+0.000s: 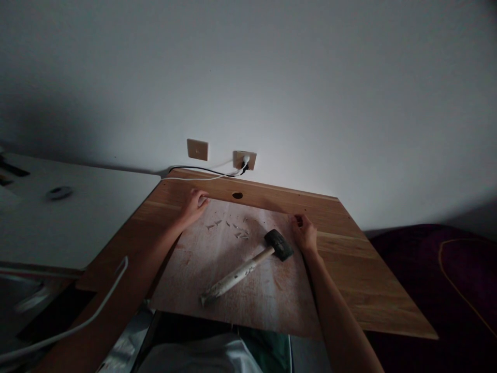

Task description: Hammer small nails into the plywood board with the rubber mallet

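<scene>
Pinches the far-left corner of the board (248,295) with the left hand (194,206) and curls the right hand (305,231) at the far-right corner, with grip unconfirmed, apparently to steady it on the surface (349,264) beneath the loose mallet (245,269) and small pieces (244,237).

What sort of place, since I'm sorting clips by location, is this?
Perhaps a home workspace: a wooden desk by a wall, a socket with plugged-in cables, and a mallet on a board.
</scene>
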{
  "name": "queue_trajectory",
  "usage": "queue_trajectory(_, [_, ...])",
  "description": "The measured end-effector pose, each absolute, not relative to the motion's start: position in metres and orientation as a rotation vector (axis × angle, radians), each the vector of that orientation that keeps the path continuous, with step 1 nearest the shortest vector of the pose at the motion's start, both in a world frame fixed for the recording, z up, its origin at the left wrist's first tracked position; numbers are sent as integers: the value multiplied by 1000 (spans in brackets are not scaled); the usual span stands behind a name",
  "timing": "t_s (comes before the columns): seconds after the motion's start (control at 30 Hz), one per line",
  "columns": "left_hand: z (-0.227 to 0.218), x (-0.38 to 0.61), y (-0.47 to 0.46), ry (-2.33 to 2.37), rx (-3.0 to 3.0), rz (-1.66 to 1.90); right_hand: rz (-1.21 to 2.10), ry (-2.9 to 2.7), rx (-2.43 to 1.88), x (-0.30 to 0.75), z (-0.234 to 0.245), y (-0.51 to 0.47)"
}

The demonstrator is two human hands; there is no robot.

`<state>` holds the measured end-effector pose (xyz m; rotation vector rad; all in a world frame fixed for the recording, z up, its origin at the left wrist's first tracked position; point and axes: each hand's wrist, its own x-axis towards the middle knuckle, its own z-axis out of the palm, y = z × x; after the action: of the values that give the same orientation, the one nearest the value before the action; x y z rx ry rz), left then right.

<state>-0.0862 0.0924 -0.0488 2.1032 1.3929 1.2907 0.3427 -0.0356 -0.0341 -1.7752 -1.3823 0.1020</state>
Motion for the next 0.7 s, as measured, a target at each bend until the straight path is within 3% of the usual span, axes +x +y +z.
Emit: queue_trajectory(0.7, [-45,-83,88,1431,2189,1172,78,-1413,-1829,341,-34,-37])
